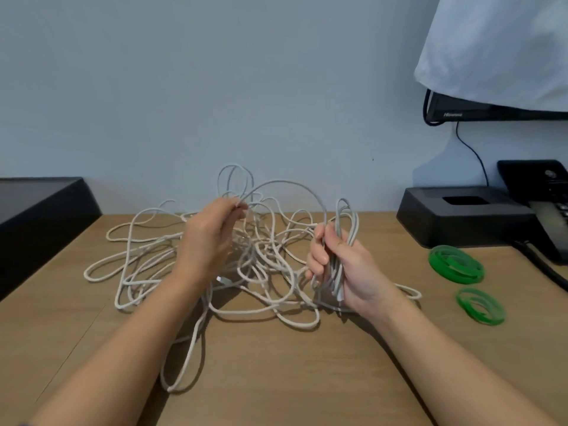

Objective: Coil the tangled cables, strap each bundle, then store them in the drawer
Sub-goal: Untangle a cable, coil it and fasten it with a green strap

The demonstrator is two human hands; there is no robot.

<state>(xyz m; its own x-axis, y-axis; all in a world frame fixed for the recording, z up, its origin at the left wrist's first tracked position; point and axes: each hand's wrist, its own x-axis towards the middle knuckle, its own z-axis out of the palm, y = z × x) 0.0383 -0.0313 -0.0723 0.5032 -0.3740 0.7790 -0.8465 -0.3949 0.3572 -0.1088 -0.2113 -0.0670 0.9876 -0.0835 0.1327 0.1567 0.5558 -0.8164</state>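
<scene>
Light wooden counter [276, 379] against a plain pale blue wall, that's the view from my feed.

My right hand [344, 265], lower right of centre, is clenched around a bunch of grey cable [339, 238] folded into long loops. The loops stand roughly upright, poking out above the fist and hanging below it. One strand arcs up and over to the left hand [209, 235], which sits centre frame, raised off the counter, and pinches that strand at its fingertips [238, 206]. A few small loops stick up just above that pinch.

Under and between both hands lies the big mess of white cables [147, 241], spread flat across the middle of the counter. One long loop trails toward the bottom of the frame, another pokes out past my right wrist. I can't tell how many separate cables are in there.

Right of the tangle, well apart from it, are two coiled green straps: the bigger one [456, 264] and a smaller one [481, 305] nearer the bottom edge.

Further out there's a black box [40, 216] at far left, a black tray-like unit [461, 216] and a desk phone [541, 195] at right. A monitor [491, 110] draped with a white cloth [498, 41] is at upper right.
</scene>
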